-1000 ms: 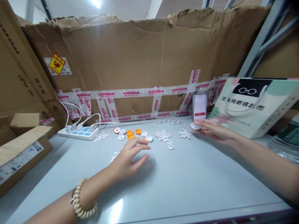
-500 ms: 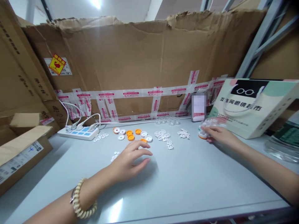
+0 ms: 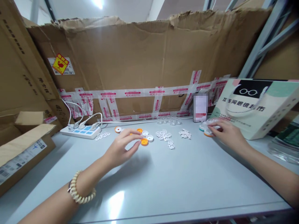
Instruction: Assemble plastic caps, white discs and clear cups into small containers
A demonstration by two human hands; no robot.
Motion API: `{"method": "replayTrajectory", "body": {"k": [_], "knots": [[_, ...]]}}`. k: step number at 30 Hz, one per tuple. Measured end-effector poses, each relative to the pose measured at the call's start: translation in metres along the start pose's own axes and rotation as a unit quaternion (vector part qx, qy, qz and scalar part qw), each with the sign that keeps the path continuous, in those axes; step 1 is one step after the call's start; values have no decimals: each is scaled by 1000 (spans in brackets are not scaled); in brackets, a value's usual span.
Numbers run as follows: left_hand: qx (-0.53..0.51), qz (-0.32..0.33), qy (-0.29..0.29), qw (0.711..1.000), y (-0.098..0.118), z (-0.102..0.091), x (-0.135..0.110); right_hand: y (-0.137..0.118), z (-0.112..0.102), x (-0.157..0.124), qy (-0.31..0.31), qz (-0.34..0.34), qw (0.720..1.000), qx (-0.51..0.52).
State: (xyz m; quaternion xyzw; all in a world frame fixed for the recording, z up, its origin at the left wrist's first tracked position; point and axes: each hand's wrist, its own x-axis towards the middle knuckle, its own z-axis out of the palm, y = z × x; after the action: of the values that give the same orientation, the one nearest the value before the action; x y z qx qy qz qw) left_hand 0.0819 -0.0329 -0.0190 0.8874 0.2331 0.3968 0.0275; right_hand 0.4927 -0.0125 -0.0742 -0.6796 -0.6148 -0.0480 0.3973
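My left hand (image 3: 121, 146) hovers over the table at the centre-left, fingers apart and holding nothing. Its fingertips are close to an orange round cap (image 3: 144, 142); whether they touch it I cannot tell. Beside that cap lie white round caps (image 3: 149, 138) and another orange cap (image 3: 139, 130), some partly hidden by the fingers. At the right, my right hand (image 3: 225, 132) has its thumb and fingers closed at an orange-edged round piece (image 3: 207, 134) resting at the pile's near edge. Clear and green-edged round pieces (image 3: 202, 127) sit against it, partly covered by the hand.
White openwork discs (image 3: 163, 135) and small white pieces (image 3: 185, 134) lie mid-table. Clear round pieces (image 3: 173, 120) line the back, near a phone (image 3: 200, 107). A power strip (image 3: 80, 132), an open carton (image 3: 23, 155), a paper bag (image 3: 252, 109) and a bottle (image 3: 285, 143) stand around.
My left hand has moved left and slightly back, uncovering the front orange cap. My right hand has shifted slightly, staying at the pile by the bag; more of the green-edged piece shows.
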Motion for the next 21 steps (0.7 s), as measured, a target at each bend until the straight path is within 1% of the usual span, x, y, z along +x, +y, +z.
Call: {"method": "replayTrajectory", "body": {"k": [2, 5, 6, 8, 10, 12, 13, 15, 16, 18, 21], "knots": [[27, -18, 22, 999, -10, -12, 4, -3, 1, -3, 10, -12, 1000, -2], [45, -84, 45, 994, -27, -27, 6, -18, -2, -10, 40, -29, 999, 5], [47, -105, 46, 992, -33, -30, 5, -25, -3, -12, 50, -40, 998, 12], [62, -133, 37, 988, -43, -31, 2, -39, -4, -13, 42, -69, 996, 31], [94, -138, -6, 986, -50, -27, -2, -51, 0, -10, -12, -93, 995, 42], [129, -128, -78, 980, -54, -22, -5, -59, 10, -2, -81, -102, 990, 46], [143, -122, -114, 976, -55, -20, -6, -62, 16, 4, -104, -106, 988, 46], [159, -124, -176, 964, -57, -20, -8, -68, 31, 14, -125, -111, 985, 49], [164, -133, -195, 958, -59, -21, -8, -71, 38, 18, -131, -114, 983, 53], [178, -158, -214, 947, -67, -28, -10, -81, 50, 23, -142, -123, 980, 63], [209, -201, -203, 935, -87, -40, -15, -100, 59, 21, -156, -140, 974, 85]]}}
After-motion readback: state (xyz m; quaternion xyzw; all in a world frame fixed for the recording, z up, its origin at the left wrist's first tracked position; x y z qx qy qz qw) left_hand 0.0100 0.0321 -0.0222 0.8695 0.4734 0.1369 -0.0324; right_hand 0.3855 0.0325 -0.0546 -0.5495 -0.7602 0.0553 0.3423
